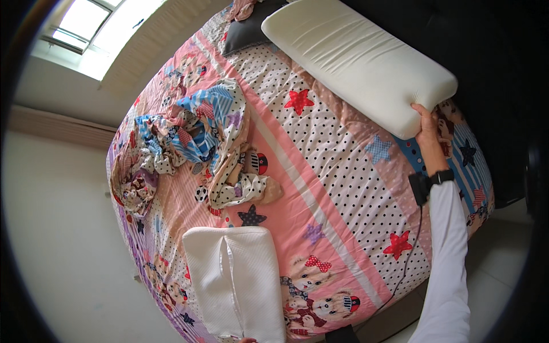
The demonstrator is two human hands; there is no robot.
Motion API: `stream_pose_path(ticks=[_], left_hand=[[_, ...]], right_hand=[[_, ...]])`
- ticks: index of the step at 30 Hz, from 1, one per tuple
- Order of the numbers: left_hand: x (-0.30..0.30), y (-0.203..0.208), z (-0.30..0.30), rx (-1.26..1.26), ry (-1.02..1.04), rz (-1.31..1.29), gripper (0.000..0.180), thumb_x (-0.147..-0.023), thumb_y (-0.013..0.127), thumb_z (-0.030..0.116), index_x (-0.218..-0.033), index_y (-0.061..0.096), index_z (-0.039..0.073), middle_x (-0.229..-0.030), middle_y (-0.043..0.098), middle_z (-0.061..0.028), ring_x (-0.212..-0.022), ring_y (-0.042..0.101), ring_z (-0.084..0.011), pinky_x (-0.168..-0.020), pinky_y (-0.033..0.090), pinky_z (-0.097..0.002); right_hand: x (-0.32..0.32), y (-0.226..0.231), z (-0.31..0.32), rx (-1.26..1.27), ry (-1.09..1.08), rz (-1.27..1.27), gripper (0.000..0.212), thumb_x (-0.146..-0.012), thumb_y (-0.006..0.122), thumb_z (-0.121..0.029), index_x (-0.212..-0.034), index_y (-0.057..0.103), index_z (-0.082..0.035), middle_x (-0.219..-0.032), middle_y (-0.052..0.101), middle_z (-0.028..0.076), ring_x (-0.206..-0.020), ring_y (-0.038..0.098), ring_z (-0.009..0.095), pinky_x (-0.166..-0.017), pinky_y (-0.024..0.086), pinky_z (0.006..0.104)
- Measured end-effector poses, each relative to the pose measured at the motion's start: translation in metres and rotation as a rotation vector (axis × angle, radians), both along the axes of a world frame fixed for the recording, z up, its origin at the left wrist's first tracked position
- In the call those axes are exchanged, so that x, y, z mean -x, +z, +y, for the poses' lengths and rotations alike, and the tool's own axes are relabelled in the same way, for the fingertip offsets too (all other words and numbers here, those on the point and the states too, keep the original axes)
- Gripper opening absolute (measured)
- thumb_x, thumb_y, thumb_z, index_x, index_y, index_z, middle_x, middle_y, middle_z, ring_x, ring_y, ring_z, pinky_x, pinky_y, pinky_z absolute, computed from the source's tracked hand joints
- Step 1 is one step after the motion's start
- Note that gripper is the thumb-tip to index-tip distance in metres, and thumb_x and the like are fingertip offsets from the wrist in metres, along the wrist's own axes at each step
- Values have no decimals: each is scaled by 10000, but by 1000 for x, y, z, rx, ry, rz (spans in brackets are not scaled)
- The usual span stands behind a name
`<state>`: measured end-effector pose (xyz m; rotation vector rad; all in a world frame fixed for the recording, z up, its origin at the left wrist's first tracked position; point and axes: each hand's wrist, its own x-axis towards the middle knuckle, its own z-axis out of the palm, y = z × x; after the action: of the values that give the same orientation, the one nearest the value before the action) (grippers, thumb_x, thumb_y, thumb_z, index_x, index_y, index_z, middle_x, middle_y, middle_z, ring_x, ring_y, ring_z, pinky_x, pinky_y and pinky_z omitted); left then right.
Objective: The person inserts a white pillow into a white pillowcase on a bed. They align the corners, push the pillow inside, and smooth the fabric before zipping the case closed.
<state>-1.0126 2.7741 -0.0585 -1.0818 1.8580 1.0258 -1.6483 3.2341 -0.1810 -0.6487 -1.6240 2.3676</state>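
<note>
Over printed bedding point(326, 154), the right hand point(428, 130) grips a pillow point(360, 63).

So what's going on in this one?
A person's right hand grips a corner of the white pillow on the bed. The left hand, barely in view, is at the near end of a white cover, its slit parted. Crumpled cloth lies beyond the cover.

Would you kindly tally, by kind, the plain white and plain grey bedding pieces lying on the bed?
Pillows: 2, a white pillow gripped at one end by the right hand, and a dark grey pillow
Covers: 1, a white zip cover
Total: 3
</note>
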Motion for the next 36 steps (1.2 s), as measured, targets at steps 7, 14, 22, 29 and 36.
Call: stream_pose_path(ticks=[7, 14, 22, 29, 36], left_hand=[[0, -14, 12, -199, 172, 169, 313, -922, 552, 246, -1096, 601, -9, -1039, 652, -121, -1000, 597, -203, -882, 456, -331], [-13, 8, -3, -449, 703, 387, 419, -960, 482, 309, -1254, 469, 10, -1198, 570, -145, -1124, 546, -248, -939, 444, -374], [-108, -51, -79, -823, 951, 402, 651, -931, 471, 482, -1389, 353, 34, -1302, 492, -146, -1179, 493, -287, -971, 436, -400], [-153, -101, -105, -513, 512, 162, 597, -836, 684, 316, -1290, 444, 10, -1187, 581, -100, -1069, 542, -202, -875, 431, -347], [-125, -131, -131, -526, 362, 245, 588, -808, 710, 224, -1283, 444, 0, -1194, 574, -143, -1056, 551, -212, -856, 434, -331]], right_hand=[[-146, 188, -94, -784, 518, 638, 179, -735, 609, 2, -912, 633, -4, -866, 646, 104, -761, 630, 202, -675, 494, 314], [-406, 185, -142, -958, 833, 821, 424, -670, 684, -212, -1035, 637, 0, -659, 489, 86, -552, 518, 255, -478, 391, 382], [-675, 101, -181, -1028, 1299, 504, 505, -704, 535, -14, -1201, 575, -100, -631, 445, 36, -561, 513, 212, -513, 439, 335], [-721, 2, -183, -824, 1699, 161, 521, -739, 602, -84, -1247, 491, -61, -1037, 592, 177, -1005, 550, 356, -857, 458, 445], [-594, -33, -199, -935, 415, -327, 846, -685, 767, -209, -1384, 321, -39, -1159, 527, 158, -1085, 504, 289, -944, 396, 412]])
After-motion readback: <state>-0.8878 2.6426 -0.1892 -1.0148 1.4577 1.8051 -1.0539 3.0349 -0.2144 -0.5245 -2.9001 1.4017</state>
